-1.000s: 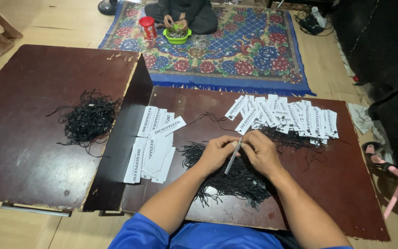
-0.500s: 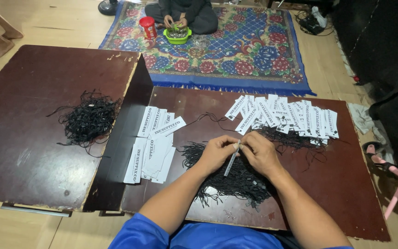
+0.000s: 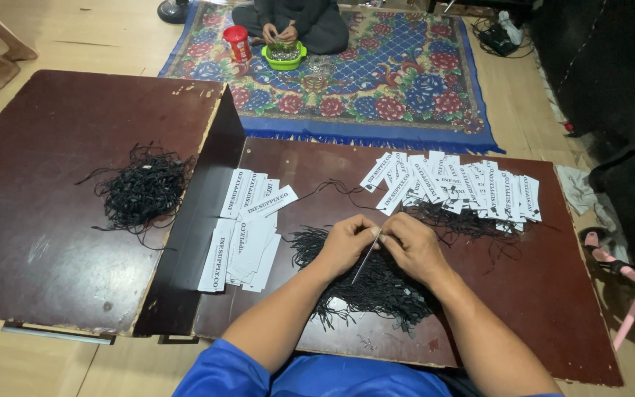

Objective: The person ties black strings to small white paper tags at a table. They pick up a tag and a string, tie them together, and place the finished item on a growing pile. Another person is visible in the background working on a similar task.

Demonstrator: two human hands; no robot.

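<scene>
At nine o'clock from our hands we see a loose black tangle of cords (image 3: 143, 189) lying alone on the raised dark board (image 3: 45, 242), well apart from everything else. Moving right, a stack of white paper tags (image 3: 248, 228) lies fanned on the lower brown table (image 3: 553, 309), just beside the board's edge and at about ten o'clock from our left hand. Our left hand (image 3: 345, 245) is curled nearly closed, thumb and fingertips pinched on the upper end of a single narrow white tag (image 3: 365, 257), which slants down toward seven o'clock. Under both hands sits a second pile of black strings (image 3: 376, 290), spreading toward six o'clock, and our wrists rest on it or just above it; we cannot tell which. Our right hand (image 3: 414, 248) meets the left at the tag's top, its fingers likewise bent inward and pinching there; whether it grips the tag itself or a string at the tag we cannot tell. At one o'clock a long row of overlapping white tags (image 3: 453, 184) lies across the table's far side, with more black cord showing beneath its near edge.
</scene>
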